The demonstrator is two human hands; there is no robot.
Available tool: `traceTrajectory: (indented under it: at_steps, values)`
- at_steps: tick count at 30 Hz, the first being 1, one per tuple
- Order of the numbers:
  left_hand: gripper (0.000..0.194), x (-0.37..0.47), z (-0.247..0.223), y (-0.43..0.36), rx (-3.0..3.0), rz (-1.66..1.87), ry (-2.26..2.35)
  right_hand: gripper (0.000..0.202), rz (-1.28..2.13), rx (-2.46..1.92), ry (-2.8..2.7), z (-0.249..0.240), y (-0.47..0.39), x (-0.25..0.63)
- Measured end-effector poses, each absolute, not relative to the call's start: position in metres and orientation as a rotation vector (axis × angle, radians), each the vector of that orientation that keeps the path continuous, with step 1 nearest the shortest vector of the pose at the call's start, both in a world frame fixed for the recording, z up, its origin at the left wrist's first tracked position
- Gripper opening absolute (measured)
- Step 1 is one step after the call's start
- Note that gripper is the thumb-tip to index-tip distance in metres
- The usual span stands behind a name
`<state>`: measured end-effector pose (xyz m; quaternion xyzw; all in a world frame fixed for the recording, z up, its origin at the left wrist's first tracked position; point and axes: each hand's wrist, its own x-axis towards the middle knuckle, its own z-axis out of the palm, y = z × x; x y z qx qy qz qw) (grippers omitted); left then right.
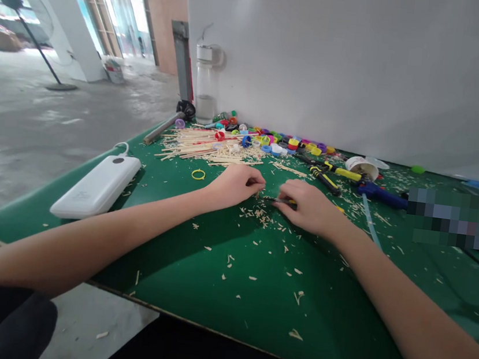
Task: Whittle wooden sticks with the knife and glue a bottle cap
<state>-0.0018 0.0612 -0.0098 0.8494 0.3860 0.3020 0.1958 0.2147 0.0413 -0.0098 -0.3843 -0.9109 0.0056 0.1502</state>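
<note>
Over a scatter of wood shavings (263, 217), my left hand (236, 185) is closed in a pinch. A short pale wooden stick (257, 194) seems to be between its fingertips, mostly hidden. My right hand (306, 206) wraps round a utility knife (292, 204) with a black and yellow handle. Its thin dark blade points left toward the left fingertips; whether it touches the stick I cannot tell. Behind my left hand lies a heap of thin wooden sticks (195, 146). A yellow ring (199, 174) lies to the left of that hand.
On the green table (193, 273) lie a white power bank (96, 188), colourful bottle caps (276, 148), yellow-black pliers (324, 178), a blue-handled tool (381, 194) and a tipped white tub (362, 167). A clear bottle (206, 85) stands by the white back panel (349, 65).
</note>
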Motion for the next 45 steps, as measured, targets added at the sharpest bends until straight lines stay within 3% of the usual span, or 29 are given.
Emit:
traceTrajectory:
  at_steps: [45]
  values:
    - [0.021, -0.0016, -0.0110, 0.0607, 2.312, 0.806, 1.066, 0.017, -0.146, -1.047, -2.634, -0.0123, 0.0417, 0.2123]
